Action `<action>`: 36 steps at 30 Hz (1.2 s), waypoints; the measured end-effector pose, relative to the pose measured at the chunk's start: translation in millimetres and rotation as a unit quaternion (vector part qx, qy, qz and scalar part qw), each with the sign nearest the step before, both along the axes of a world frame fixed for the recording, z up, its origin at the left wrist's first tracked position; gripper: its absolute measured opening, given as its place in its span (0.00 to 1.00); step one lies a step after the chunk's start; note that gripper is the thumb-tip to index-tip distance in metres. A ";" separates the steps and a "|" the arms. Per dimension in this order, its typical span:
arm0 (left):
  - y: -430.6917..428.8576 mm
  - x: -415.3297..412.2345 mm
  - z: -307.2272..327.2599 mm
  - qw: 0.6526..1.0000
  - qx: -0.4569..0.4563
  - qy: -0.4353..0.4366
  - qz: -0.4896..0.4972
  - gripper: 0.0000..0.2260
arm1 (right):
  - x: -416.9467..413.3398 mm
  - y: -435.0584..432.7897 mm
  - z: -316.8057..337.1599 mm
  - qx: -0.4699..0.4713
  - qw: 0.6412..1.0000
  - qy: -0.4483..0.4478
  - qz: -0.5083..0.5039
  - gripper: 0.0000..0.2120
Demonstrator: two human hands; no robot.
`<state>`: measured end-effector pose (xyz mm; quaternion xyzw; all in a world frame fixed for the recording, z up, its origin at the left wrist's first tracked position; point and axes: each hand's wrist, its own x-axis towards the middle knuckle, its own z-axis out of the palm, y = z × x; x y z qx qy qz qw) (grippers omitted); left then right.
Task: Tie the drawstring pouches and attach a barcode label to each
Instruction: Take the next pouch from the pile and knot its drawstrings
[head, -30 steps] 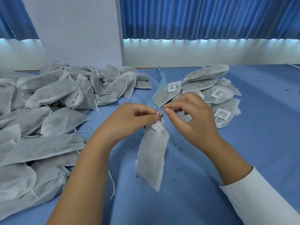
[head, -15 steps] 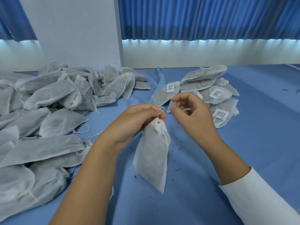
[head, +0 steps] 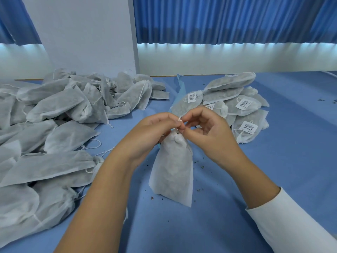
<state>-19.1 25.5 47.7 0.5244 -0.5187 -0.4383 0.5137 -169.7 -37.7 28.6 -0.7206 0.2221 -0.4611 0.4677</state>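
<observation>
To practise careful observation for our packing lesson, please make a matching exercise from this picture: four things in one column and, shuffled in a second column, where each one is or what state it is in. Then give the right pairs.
Column A
1. pouch being tied
2. unlabelled pouches
3. labelled pouches
4. white sleeve

Column B
a. heaped on the left of the table
b. lower right corner of the view
c. stacked beyond the right hand, barcode tags showing
d. centre, its drawstring pinched by the left hand and right hand

Pairs: 1-d; 2-a; 3-c; 4-b
</observation>
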 end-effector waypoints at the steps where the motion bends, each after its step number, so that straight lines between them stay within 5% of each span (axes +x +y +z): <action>1: 0.2 0.1 0.2 1.000 0.001 -0.001 0.003 0.06 | -0.1 0.2 -0.1 -0.007 1.000 -0.003 -0.011 0.09; 19: -3.1 -1.8 -6.1 0.991 0.017 -0.076 0.107 0.05 | -1.3 -6.3 -1.7 0.095 0.995 -0.024 0.002 0.13; 26: -6.7 -0.7 -8.9 0.984 0.007 -0.112 0.141 0.06 | 1.1 -3.7 -3.7 -0.027 0.995 0.047 -0.083 0.14; 30: -6.3 -0.1 -8.6 0.981 0.010 -0.125 0.145 0.05 | 2.5 -3.1 -7.1 -0.116 0.978 0.116 -0.129 0.06; 36: -5.5 1.2 -7.0 0.981 0.028 -0.130 0.142 0.06 | -1.4 -6.7 -3.1 0.020 0.990 0.120 -0.067 0.03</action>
